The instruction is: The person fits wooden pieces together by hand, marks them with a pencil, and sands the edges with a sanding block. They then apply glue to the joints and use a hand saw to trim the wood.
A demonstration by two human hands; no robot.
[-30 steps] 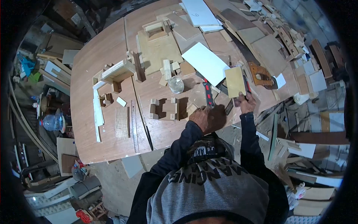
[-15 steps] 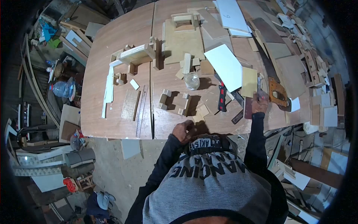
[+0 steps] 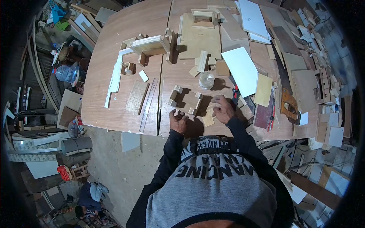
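Observation:
My left hand (image 3: 178, 122) is at the table's front edge, just below a small wooden assembly (image 3: 185, 100) made of short blocks and strips. Its fingers are loosely bent and slightly apart, with nothing visible in them. Over the table to the right, my right hand (image 3: 223, 109) has its fingers spread toward that assembly, holding nothing I can see. Beneath its fingertips lies a thin pale wood piece (image 3: 208, 117). A red-and-black tool (image 3: 235, 94) is partly hidden behind the right hand. Above stands a clear jar (image 3: 206, 80).
A larger wooden frame (image 3: 151, 46) and a ruler (image 3: 148, 105) lie on the left. To the right are a white board (image 3: 241, 71), a yellowish sheet (image 3: 263, 90) and a handsaw (image 3: 289, 103). Another person (image 3: 90, 197) is low on the floor at lower left.
My right hand has left the area beside the yellowish sheet and moved left toward the wooden assembly. My left hand has moved forward and opened somewhat. The view has shifted slightly.

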